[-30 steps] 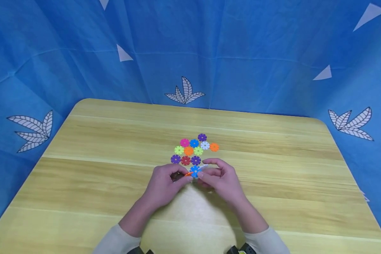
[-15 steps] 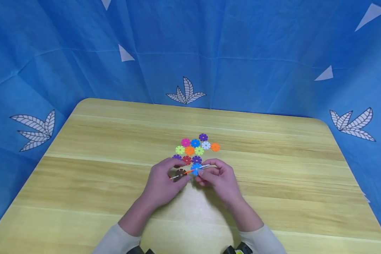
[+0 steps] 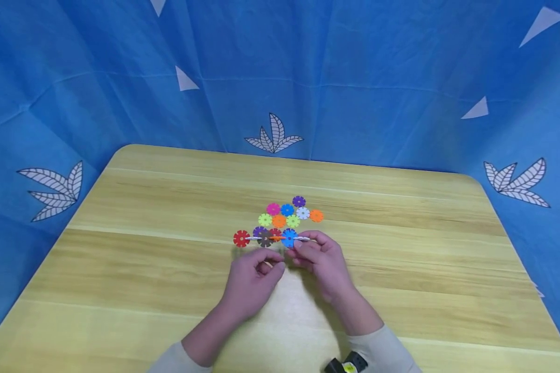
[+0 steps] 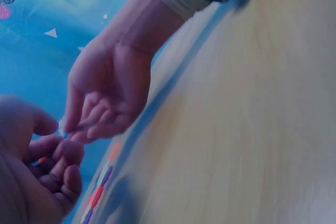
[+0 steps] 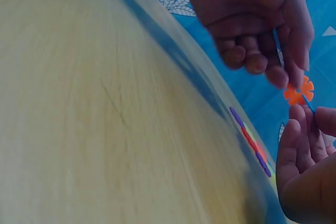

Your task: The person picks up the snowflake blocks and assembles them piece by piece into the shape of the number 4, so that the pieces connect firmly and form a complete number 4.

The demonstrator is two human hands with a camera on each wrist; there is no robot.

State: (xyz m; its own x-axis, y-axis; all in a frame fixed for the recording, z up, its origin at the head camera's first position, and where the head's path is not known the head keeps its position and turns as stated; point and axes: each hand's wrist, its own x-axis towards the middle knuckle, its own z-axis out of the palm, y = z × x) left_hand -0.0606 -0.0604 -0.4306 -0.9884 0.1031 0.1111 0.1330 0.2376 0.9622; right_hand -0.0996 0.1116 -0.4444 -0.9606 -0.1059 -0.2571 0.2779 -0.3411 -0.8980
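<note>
My right hand (image 3: 319, 261) pinches the right end of a chain of slotted plastic snowflake discs, at the blue disc (image 3: 288, 238). The chain runs left through an orange disc (image 3: 277, 238), a brown disc (image 3: 264, 239) and a white disc to a red disc (image 3: 241, 238). Another white disc (image 3: 304, 239) shows by the right fingertips. My left hand (image 3: 254, 282) is just below the chain, fingers loosely curled, thumb and index tips close together with nothing seen between them. In the right wrist view its fingertips overlap the orange disc (image 5: 299, 92).
On the wooden table (image 3: 424, 248) beyond the hands lies a cluster of flat loose discs, including a pink disc (image 3: 273, 209) and a purple disc (image 3: 299, 201). The chain overlaps its nearest row. A blue patterned cloth (image 3: 354, 77) hangs behind the table.
The left hand's fingers have come off the chain and drawn down toward the body. The chain has swung level, and its red left end now shows in full. The right hand keeps its pinch.
</note>
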